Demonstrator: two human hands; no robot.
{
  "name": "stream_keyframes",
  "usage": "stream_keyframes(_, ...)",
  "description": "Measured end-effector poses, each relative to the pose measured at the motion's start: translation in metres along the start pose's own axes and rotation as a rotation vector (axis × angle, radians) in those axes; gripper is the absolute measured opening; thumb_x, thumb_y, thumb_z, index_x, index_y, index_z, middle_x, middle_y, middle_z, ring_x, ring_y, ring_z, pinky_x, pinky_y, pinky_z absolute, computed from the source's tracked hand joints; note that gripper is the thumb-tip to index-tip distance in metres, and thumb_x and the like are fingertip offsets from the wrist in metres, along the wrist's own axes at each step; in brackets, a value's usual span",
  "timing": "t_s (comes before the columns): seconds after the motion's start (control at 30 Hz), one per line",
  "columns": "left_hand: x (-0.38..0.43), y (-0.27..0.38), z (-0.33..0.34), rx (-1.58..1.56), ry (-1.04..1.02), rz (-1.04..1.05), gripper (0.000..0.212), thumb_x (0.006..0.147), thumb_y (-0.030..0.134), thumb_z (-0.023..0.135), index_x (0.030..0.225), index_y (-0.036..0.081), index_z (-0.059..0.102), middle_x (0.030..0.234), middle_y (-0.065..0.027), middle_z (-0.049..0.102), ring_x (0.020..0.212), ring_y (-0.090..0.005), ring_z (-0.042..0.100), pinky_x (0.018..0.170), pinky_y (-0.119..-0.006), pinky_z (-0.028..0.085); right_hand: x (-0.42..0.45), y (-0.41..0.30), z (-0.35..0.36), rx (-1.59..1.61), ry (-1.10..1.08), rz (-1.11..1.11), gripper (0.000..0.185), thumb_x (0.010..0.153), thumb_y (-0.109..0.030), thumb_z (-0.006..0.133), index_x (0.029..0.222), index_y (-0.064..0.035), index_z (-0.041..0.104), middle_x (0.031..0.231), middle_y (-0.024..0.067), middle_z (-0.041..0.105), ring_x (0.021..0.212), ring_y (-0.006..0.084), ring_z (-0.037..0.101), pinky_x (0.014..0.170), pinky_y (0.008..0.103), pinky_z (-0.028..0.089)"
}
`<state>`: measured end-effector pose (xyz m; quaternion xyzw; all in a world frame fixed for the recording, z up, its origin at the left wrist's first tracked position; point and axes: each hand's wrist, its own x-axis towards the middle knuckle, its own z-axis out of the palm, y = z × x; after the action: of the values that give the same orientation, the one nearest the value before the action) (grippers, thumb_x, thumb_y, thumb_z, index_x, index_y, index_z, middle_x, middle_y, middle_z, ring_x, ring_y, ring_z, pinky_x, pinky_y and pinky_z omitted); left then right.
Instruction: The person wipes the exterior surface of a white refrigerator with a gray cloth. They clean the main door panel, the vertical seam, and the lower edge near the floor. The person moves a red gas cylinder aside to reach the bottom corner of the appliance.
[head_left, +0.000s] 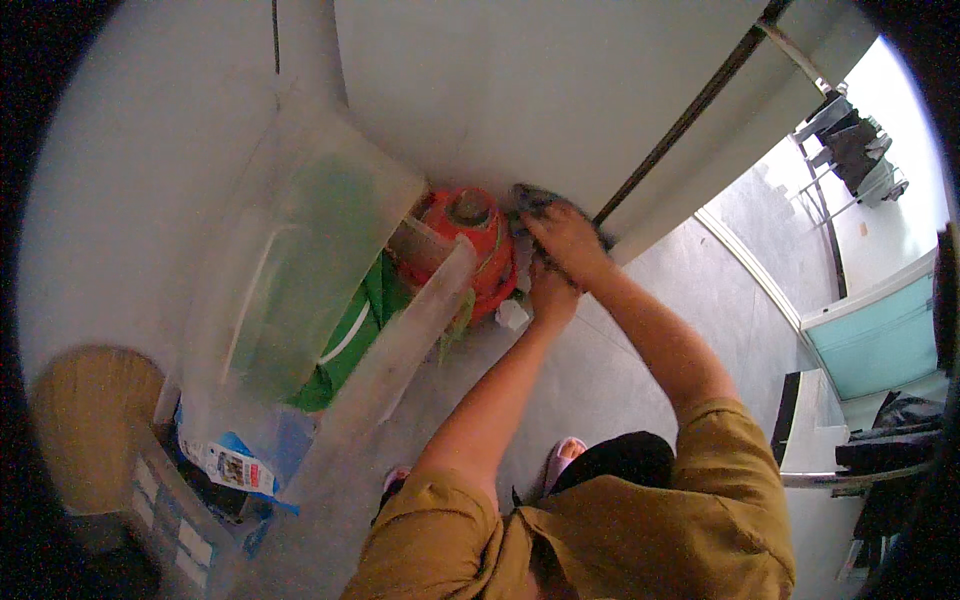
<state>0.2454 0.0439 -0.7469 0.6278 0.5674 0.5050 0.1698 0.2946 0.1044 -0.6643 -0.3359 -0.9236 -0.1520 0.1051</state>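
My right hand (568, 238) lies over a dark, blurred item (532, 198) against the white wall, fingers spread across it. Just below, my left hand (553, 289) reaches to the same item. Its fingers are partly hidden behind the right hand, so its grip does not show. Close to the left of both hands stands a rounded red object (491, 251) with a dark round top. A small white crumpled piece (512, 315) lies on the floor by its base. Motion blur hides what the dark item is.
A translucent plastic bin (300, 247) and a green bag (386, 292) with a white strap are at left. A pale panel edge (420, 307) juts between them and my left arm. A carton (176, 517) stands lower left. At right, a floor track (750, 270) crosses the grey floor (600, 375).
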Motion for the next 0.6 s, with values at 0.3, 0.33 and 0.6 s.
stream_keyframes(0.3, 0.042, 0.116, -0.025, -0.269, 0.244, 0.101, 0.062, 0.081, 0.018, 0.063, 0.133, -0.003, 0.037, 0.134, -0.0275, 0.038, 0.121, -0.0450, 0.035, 0.106, -0.049, 0.025, 0.033, 0.020, -0.143, -0.300, 0.626, 0.156, 0.058, 0.072, -0.006, 0.056, 0.128, -0.0223, 0.056, 0.104, 0.0073, 0.059, 0.110, 0.0306, 0.050, 0.097, 0.0477, 0.035)
stream_keyframes(0.33, 0.039, 0.112, -0.019, -0.275, 0.251, 0.093, 0.061, 0.080, 0.017, 0.064, 0.132, -0.003, 0.039, 0.134, -0.0276, 0.038, 0.121, -0.0451, 0.036, 0.105, -0.049, 0.026, 0.032, 0.019, -0.136, -0.319, 0.608, 0.170, 0.057, 0.072, -0.007, 0.056, 0.127, -0.0219, 0.056, 0.106, 0.0066, 0.059, 0.110, 0.0296, 0.050, 0.095, 0.0470, 0.036)
stream_keyframes(0.6, -0.019, 0.017, 0.040, -0.304, 0.180, -0.164, 0.053, 0.082, 0.018, 0.065, 0.127, -0.001, 0.046, 0.128, -0.0236, 0.046, 0.119, -0.0364, 0.044, 0.103, -0.045, 0.032, -0.004, 0.001, 0.009, -0.166, 0.231, 0.006, 0.039, 0.074, -0.017, 0.055, 0.113, -0.0184, 0.060, 0.113, 0.0009, 0.056, 0.109, 0.0236, 0.050, 0.088, 0.0417, 0.040)
